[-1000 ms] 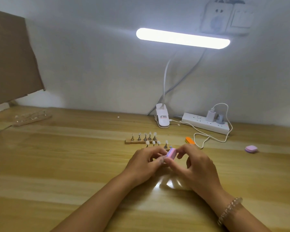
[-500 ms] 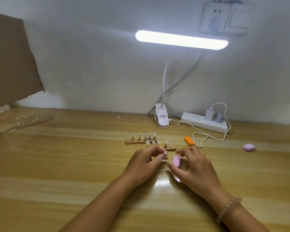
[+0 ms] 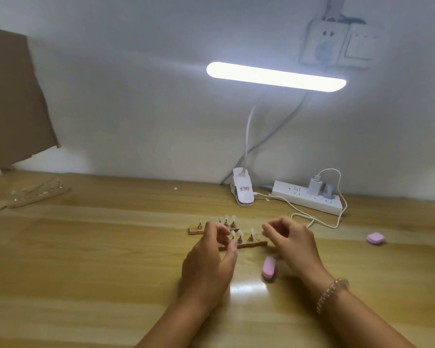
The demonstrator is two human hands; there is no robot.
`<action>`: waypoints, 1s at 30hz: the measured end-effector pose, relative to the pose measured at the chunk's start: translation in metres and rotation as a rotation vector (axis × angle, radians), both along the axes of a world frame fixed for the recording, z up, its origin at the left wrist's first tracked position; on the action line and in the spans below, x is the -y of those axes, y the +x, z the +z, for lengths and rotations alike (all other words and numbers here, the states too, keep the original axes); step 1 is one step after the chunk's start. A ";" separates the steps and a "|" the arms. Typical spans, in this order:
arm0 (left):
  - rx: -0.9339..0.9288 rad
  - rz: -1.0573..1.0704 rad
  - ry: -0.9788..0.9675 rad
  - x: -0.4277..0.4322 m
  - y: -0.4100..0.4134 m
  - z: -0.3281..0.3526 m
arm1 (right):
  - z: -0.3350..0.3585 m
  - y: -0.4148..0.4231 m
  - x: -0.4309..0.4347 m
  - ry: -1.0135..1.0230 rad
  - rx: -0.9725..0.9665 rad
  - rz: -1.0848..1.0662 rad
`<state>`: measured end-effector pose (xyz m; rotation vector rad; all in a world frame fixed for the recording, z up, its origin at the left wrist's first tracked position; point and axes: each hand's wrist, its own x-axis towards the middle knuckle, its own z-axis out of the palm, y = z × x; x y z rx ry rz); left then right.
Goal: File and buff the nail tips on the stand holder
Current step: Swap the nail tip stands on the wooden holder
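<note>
Lamp clip label: red print, unreadable. Wooden stand holder with upright white nail tips at table centre. Pink buffer nearer front edge. Left hand loosely curled, holding nothing. Right hand fingertips together, blurred, grip unclear.

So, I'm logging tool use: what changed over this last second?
The right hand let go of the pink buffer block, which now lies on the table. It and the left hand moved forward to the near stand holder. Blur hides whether either holds a tip. The far stand, lamp and power strip stayed put.
</note>
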<state>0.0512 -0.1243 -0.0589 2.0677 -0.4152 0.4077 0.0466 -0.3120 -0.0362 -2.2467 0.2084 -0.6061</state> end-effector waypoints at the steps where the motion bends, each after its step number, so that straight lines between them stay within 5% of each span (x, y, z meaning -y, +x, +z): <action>1: 0.003 0.041 -0.019 -0.001 -0.001 0.000 | -0.003 0.003 0.000 -0.002 -0.043 0.000; 14: -0.198 0.215 0.205 -0.008 0.005 0.002 | -0.005 0.016 0.016 -0.270 -0.324 0.174; 20: -0.253 0.201 0.212 -0.015 0.008 0.006 | 0.021 -0.002 0.048 -0.316 -0.165 0.203; 23: -0.269 0.097 0.294 -0.021 0.007 0.008 | 0.039 -0.027 0.112 -0.284 -0.127 0.040; 30: -0.133 -0.129 0.489 0.021 -0.013 0.022 | 0.025 -0.079 0.305 -0.039 -0.180 -0.739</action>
